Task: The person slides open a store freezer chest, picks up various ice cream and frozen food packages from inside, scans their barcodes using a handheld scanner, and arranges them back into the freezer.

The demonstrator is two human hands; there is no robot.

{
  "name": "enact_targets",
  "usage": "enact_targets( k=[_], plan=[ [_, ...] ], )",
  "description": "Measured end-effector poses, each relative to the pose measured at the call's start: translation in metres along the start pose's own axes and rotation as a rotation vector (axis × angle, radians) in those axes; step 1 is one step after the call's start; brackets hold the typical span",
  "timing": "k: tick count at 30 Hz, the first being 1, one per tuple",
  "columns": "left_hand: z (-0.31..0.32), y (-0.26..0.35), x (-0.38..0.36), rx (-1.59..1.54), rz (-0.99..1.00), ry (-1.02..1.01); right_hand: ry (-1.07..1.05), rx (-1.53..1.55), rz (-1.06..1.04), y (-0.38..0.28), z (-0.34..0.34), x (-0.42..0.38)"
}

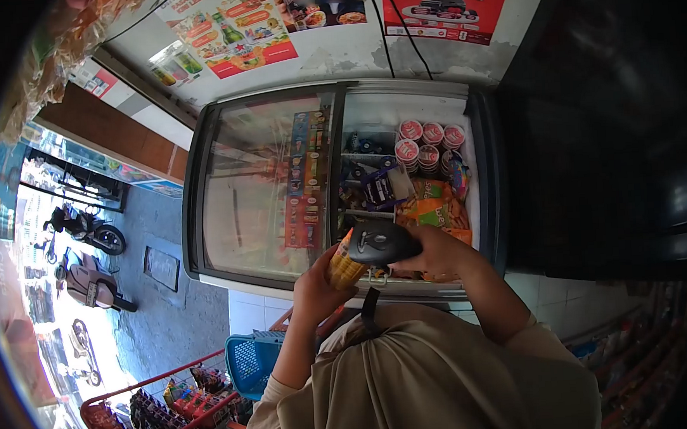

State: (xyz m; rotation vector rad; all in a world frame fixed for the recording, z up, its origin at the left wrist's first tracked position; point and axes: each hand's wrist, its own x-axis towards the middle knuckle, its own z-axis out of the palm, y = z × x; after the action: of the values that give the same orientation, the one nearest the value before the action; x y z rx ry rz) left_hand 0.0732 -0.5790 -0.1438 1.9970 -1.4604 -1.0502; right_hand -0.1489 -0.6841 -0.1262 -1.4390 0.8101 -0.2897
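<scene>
My left hand is closed around a yellow-and-orange package, low over the front edge of a chest freezer. My right hand grips a black handheld device with a rounded top, which partly covers the package. What the device is I cannot make out for sure. Small metal hooks and a black strap show just below it. Behind my hands, the freezer's uncovered right side holds orange bags, stacked cups with red-and-white lids and a dark blue package.
A sliding glass lid covers the freezer's left side. At lower left stand a blue basket and a red-rimmed rack of packets. Posters hang on the wall behind. Motorbikes are parked outside at left.
</scene>
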Motion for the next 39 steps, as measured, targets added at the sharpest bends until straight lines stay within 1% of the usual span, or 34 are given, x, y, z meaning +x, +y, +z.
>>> enact_targets(
  k=[1, 2, 3, 4, 5, 6, 7, 8, 9, 10, 11, 12, 13, 14, 16, 17, 18, 19, 21, 22, 24, 27, 28, 29, 30, 31, 32, 33, 34, 36, 37, 39],
  plan=[
    [-0.001, 0.005, 0.001, 0.116, -0.011, -0.006, -0.01, -0.077, 0.1, -0.002, 0.0, 0.003],
    [0.002, -0.007, 0.005, 0.12, -0.007, -0.011, -0.021, -0.154, 0.2, -0.002, -0.001, 0.004],
    [0.009, -0.031, 0.01, -0.058, 0.033, -0.022, -0.017, -0.15, 0.201, 0.001, -0.002, 0.004],
    [0.009, -0.035, 0.013, -0.236, 0.071, -0.031, -0.02, -0.082, 0.157, 0.007, -0.003, 0.004],
    [0.009, -0.038, 0.014, -0.235, 0.072, -0.033, -0.023, -0.015, 0.112, 0.014, -0.005, 0.005],
    [0.004, -0.027, 0.013, -0.445, -0.016, -0.135, -0.023, -0.013, 0.112, 0.021, -0.007, 0.005],
    [0.001, -0.021, 0.013, -0.655, -0.107, -0.237, -0.034, 0.311, 0.097, 0.029, -0.009, 0.003],
    [0.001, -0.026, 0.015, -0.655, -0.108, -0.237, -0.045, 0.635, 0.081, 0.035, -0.01, 0.001],
    [0.002, -0.034, 0.018, -0.801, -0.106, -0.298, -0.044, 0.637, 0.081, 0.036, -0.009, -0.003],
    [0.003, -0.04, 0.02, -0.947, -0.104, -0.358, -0.011, 0.742, -0.011, 0.037, -0.008, -0.006],
    [0.007, -0.045, 0.02, -0.947, -0.104, -0.358, 0.023, 0.847, -0.105, 0.038, -0.006, -0.009],
    [0.01, -0.044, 0.018, -1.071, -0.11, -0.358, 0.022, 0.849, -0.106, 0.041, -0.001, -0.011],
    [0.013, -0.042, 0.018, -1.195, -0.115, -0.358, 0.03, 0.839, -0.239, 0.045, 0.006, -0.011],
    [0.016, -0.039, 0.018, -1.193, -0.114, -0.359, 0.039, 0.826, -0.373, 0.051, 0.013, -0.013],
    [0.02, -0.024, 0.017, -1.355, -0.184, -0.334, 0.034, 0.776, -0.343, 0.068, 0.027, -0.019],
    [0.024, -0.021, 0.018, -1.352, -0.185, -0.338, 0.028, 0.724, -0.313, 0.08, 0.032, -0.02],
    [0.027, -0.017, 0.019, -1.406, -0.172, -0.313, 0.065, 0.654, -0.214, 0.084, 0.035, -0.011],
    [0.03, -0.012, 0.02, -1.461, -0.16, -0.287, 0.069, 0.656, -0.217, 0.086, 0.037, -0.011],
    [0.029, 0.0, 0.017, -1.47, -0.142, -0.294, 0.151, 0.418, -0.403, 0.079, 0.042, -0.014],
    [0.027, 0.006, 0.015, -1.447, -0.153, -0.301, 0.154, 0.419, -0.403, 0.075, 0.04, -0.015],
    [0.026, 0.01, 0.014, -1.424, -0.164, -0.309, 0.25, 0.167, -0.436, 0.071, 0.036, -0.016],
    [0.027, 0.01, 0.014, -1.374, -0.12, -0.328, 0.198, 0.207, -0.484, 0.078, 0.032, -0.013],
    [0.028, 0.007, 0.015, -1.287, -0.145, -0.265, 0.199, 0.207, -0.484, 0.077, 0.032, -0.014],
    [0.029, 0.004, 0.016, -1.198, -0.168, -0.204, 0.171, 0.245, -0.428, 0.073, 0.031, -0.016],
    [0.03, 0.003, 0.016, -1.2, -0.168, -0.204, 0.142, 0.283, -0.372, 0.067, 0.03, -0.018],
    [0.031, 0.002, 0.016, -1.158, -0.159, -0.181, 0.141, 0.281, -0.372, 0.06, 0.029, -0.02],
    [0.031, 0.001, 0.017, -1.115, -0.15, -0.156, 0.135, 0.342, -0.359, 0.051, 0.028, -0.02],
    [0.032, -0.001, 0.018, -1.116, -0.148, -0.153, 0.127, 0.403, -0.346, 0.046, 0.028, -0.02],
    [0.034, -0.004, 0.019, -1.109, -0.145, -0.128, 0.123, 0.401, -0.347, 0.046, 0.029, -0.02],
    [0.035, -0.005, 0.018, -1.105, -0.143, -0.102, 0.116, 0.5, -0.27, 0.046, 0.032, -0.021],
    [0.035, -0.004, 0.017, -1.086, -0.125, -0.099, 0.115, 0.498, -0.269, 0.044, 0.032, -0.02],
    [0.035, -0.003, 0.016, -1.071, -0.106, -0.093, 0.138, 0.337, -0.265, 0.04, 0.033, -0.016]
  ],
)
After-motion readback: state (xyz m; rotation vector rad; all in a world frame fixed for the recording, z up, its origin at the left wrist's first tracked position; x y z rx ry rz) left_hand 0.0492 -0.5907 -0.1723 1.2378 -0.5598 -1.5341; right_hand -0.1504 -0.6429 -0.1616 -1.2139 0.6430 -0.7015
